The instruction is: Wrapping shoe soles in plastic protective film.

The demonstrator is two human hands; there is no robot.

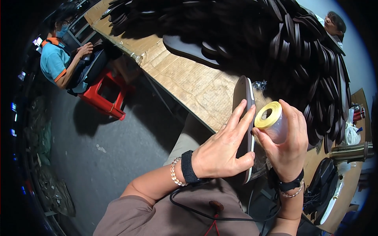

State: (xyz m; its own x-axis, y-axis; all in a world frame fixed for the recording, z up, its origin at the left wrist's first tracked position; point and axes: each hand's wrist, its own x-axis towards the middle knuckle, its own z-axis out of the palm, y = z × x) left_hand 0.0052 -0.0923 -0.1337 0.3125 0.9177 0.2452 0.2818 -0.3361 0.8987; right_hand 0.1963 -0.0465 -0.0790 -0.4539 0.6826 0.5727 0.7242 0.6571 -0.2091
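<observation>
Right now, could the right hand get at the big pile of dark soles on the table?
Probably not freely: the right hand is occupied holding a yellow tape roll, and the upright dark sole held by the left hand stands just beside it, though the pile lies close ahead.

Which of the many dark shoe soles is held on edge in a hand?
The white-edged sole gripped by the left hand; the others lie heaped in the pile.

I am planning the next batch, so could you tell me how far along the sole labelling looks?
Done: I cannot tell which soles are finished. In hand: the left hand holds one dark shoe sole on edge, its fingers flat against it, while the right hand grips a roll of yellow tape beside it. Left, probably: a large pile of dark soles covers the cardboard-topped table.
</observation>
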